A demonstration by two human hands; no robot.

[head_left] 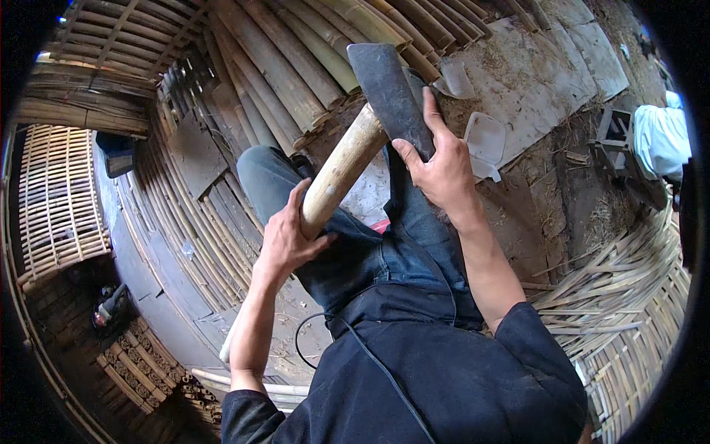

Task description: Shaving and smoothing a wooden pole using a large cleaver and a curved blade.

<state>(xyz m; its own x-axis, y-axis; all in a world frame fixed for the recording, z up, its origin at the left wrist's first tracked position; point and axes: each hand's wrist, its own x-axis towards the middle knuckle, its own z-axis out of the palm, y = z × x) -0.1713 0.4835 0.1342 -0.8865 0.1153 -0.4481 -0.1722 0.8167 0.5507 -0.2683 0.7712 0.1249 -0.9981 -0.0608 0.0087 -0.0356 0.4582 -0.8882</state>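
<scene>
My left hand (285, 238) is wrapped round the lower end of a short, thick round piece of pale wood (344, 172), which tilts up to the right above my lap. A broad dark metal blade (390, 92) lies at the wood's upper end; they seem to touch there. My right hand (446, 170) grips the blade's lower part, thumb on its flat face and index finger stretched along its far edge. Any handle of the blade is hidden by the hand. Below both hands are my legs in blue jeans (355, 255).
Bamboo poles (288, 66) lie in a stack ahead. An open clear plastic box (486, 140) sits to the right, near a wooden stool (615, 137) and light blue cloth (658, 140). Split bamboo strips (599, 288) are piled at right. A slatted bamboo panel (63, 192) stands left.
</scene>
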